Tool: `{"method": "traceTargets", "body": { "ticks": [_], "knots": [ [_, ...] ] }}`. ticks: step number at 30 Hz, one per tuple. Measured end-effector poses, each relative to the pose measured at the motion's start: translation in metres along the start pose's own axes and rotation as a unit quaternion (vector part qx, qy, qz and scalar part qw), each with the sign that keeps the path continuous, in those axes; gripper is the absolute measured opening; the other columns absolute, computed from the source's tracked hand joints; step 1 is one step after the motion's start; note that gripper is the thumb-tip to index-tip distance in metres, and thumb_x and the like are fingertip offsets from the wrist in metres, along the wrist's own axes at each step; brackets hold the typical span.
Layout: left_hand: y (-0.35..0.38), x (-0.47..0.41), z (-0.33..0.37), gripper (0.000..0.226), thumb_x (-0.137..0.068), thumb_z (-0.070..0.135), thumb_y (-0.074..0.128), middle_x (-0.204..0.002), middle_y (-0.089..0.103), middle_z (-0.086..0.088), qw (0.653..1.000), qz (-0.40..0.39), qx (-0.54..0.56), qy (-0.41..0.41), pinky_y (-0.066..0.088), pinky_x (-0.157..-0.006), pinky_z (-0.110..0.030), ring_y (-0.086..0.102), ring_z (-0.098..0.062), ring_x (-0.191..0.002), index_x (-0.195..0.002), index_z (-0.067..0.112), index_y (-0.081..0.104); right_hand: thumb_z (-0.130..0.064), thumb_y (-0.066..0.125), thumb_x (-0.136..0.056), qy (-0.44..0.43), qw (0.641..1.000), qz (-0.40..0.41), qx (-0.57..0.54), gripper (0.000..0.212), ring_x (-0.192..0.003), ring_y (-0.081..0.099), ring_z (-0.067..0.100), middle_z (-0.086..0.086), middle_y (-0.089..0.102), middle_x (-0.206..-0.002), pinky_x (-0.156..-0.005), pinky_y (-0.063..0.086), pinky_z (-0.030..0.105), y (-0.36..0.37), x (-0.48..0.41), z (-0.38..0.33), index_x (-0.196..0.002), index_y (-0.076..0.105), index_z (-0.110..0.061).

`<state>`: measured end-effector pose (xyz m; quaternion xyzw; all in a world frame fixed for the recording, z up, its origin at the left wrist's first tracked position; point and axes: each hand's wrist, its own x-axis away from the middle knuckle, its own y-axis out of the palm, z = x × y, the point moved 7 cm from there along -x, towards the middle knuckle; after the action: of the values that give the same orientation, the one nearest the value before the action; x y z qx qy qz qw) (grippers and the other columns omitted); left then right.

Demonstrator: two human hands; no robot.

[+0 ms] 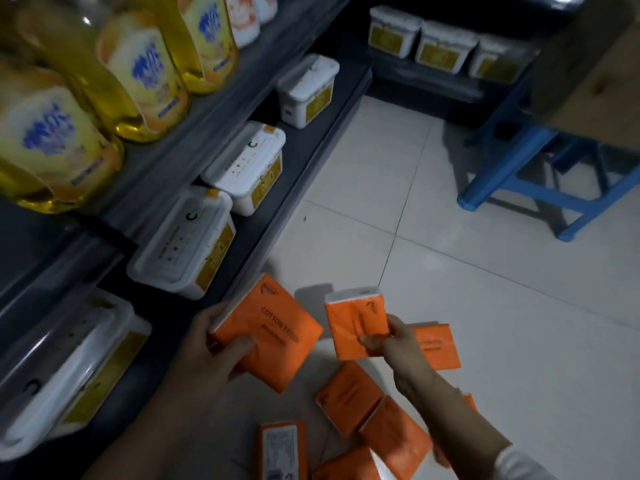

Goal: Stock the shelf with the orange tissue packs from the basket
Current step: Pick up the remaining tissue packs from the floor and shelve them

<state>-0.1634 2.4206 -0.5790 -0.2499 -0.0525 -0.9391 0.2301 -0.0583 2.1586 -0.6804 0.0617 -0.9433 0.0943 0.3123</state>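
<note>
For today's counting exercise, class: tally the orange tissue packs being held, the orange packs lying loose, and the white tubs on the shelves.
Orange packs held: 2
Orange packs lying loose: at least 5; slivers beside the arm unclear
White tubs: 7
Total: at least 14

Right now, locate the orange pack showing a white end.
Head view, lower centre: the right hand pinches the white-ended pack right of the flat pack in the left hand.

- orange pack (273,327) in left hand (211,351): smooth plastic film, slight sheen
- 2nd orange pack (356,323) in right hand (394,344): same smooth film
- white tubs (187,244) left of left hand: smooth glossy plastic
- bottles (138,74) far above left hand: glossy clear plastic
- floor tiles (485,306) beyond right hand: smooth, dull sheen
</note>
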Motion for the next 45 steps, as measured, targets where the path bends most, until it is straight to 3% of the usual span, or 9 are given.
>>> {"method": "traceTargets", "body": {
  "ticks": [5, 11, 18, 24, 31, 33, 35, 41, 45],
  "knots": [
    [-0.013, 0.04, 0.046, 0.058, -0.04, 0.032, 0.072, -0.101, 0.065, -0.005, 0.999, 0.031, 0.005, 0.04, 0.054, -0.075, -0.044, 0.063, -0.023, -0.093, -0.096, 0.037, 0.057, 0.007, 0.064, -0.078, -0.071, 0.992, -0.075, -0.071, 0.03, -0.079, 0.065, 0.018, 0.008, 0.07, -0.092, -0.07, 0.053, 0.029, -0.007, 0.062, -0.071, -0.103, 0.062, -0.009],
    [-0.038, 0.101, 0.091, 0.04, -0.081, -0.004, 0.062, -0.104, 0.064, -0.01, 0.99, 0.058, 0.032, 0.126, 0.053, -0.08, -0.045, 0.062, -0.026, -0.096, -0.101, 0.03, 0.055, 0.003, 0.058, -0.083, -0.148, 0.977, -0.128, -0.087, 0.03, -0.086, 0.065, 0.02, 0.006, 0.07, -0.097, -0.079, 0.053, 0.034, 0.002, 0.138, -0.137, -0.107, 0.059, -0.014],
    [-0.09, 0.215, 0.135, 0.039, -0.078, -0.007, 0.064, -0.094, 0.066, -0.008, 0.954, 0.142, 0.101, 0.246, 0.054, -0.059, -0.025, 0.065, -0.011, -0.076, -0.103, 0.021, 0.055, 0.005, 0.059, -0.08, -0.214, 0.95, -0.211, -0.087, 0.036, -0.087, 0.067, 0.018, 0.006, 0.071, -0.1, -0.075, 0.05, 0.032, 0.049, 0.225, -0.179, -0.11, 0.059, -0.014],
    [-0.173, 0.311, 0.129, 0.043, -0.071, -0.002, 0.071, -0.092, 0.066, -0.002, 0.901, 0.267, 0.145, 0.308, 0.048, -0.089, -0.047, 0.063, -0.015, -0.082, -0.099, 0.026, 0.055, 0.001, 0.061, -0.081, -0.25, 0.92, -0.291, -0.078, 0.036, -0.095, 0.065, 0.024, 0.008, 0.069, -0.106, -0.082, 0.052, 0.038, 0.108, 0.3, -0.199, -0.113, 0.059, -0.015],
    [-0.267, 0.405, 0.079, 0.041, -0.084, -0.004, 0.058, -0.095, 0.065, 0.0, 0.824, 0.406, 0.238, 0.315, 0.051, -0.063, -0.024, 0.065, -0.001, -0.071, -0.115, 0.021, 0.051, -0.004, 0.065, -0.078, -0.264, 0.883, -0.386, -0.038, 0.036, -0.092, 0.064, 0.024, 0.01, 0.068, -0.107, -0.078, 0.05, 0.035, 0.199, 0.386, -0.195, -0.109, 0.059, -0.02],
    [-0.291, 0.429, 0.063, 0.038, -0.085, -0.003, 0.058, -0.091, 0.065, 0.003, 0.802, 0.441, 0.255, 0.312, 0.051, -0.057, -0.019, 0.065, 0.001, -0.068, -0.112, 0.023, 0.051, -0.022, 0.079, -0.064, -0.26, 0.871, -0.416, -0.025, 0.051, -0.091, 0.066, 0.025, 0.009, 0.069, -0.106, -0.075, 0.052, 0.034, 0.232, 0.41, -0.188, -0.111, 0.059, -0.019],
    [-0.303, 0.443, 0.053, 0.037, -0.087, 0.0, 0.057, -0.093, 0.064, 0.004, 0.789, 0.458, 0.277, 0.301, 0.05, -0.058, -0.02, 0.064, -0.003, -0.074, -0.11, 0.029, 0.049, -0.03, 0.083, -0.055, -0.257, 0.861, -0.438, -0.014, 0.064, -0.087, 0.069, 0.023, 0.008, 0.071, -0.103, -0.066, 0.057, 0.028, 0.254, 0.427, -0.18, -0.112, 0.06, -0.016],
    [-0.355, 0.483, 0.022, 0.052, -0.092, 0.011, 0.055, -0.108, 0.055, 0.009, 0.713, 0.527, 0.351, 0.3, 0.053, -0.068, -0.025, 0.061, -0.005, -0.09, -0.127, 0.043, 0.033, -0.003, 0.066, -0.076, -0.256, 0.833, -0.489, 0.034, 0.033, -0.09, 0.062, 0.029, 0.015, 0.066, -0.105, -0.075, 0.052, 0.038, 0.33, 0.479, -0.156, -0.104, 0.06, -0.018],
    [-0.38, 0.494, 0.013, 0.043, -0.093, 0.012, 0.055, -0.095, 0.058, 0.03, 0.693, 0.573, 0.321, 0.297, 0.053, -0.073, -0.029, 0.065, 0.004, -0.075, -0.121, 0.039, 0.037, -0.007, 0.066, -0.077, -0.264, 0.828, -0.491, 0.053, 0.042, -0.084, 0.062, 0.026, 0.012, 0.065, -0.1, -0.067, 0.053, 0.034, 0.364, 0.493, -0.152, -0.116, 0.055, -0.013]
  ]
}}
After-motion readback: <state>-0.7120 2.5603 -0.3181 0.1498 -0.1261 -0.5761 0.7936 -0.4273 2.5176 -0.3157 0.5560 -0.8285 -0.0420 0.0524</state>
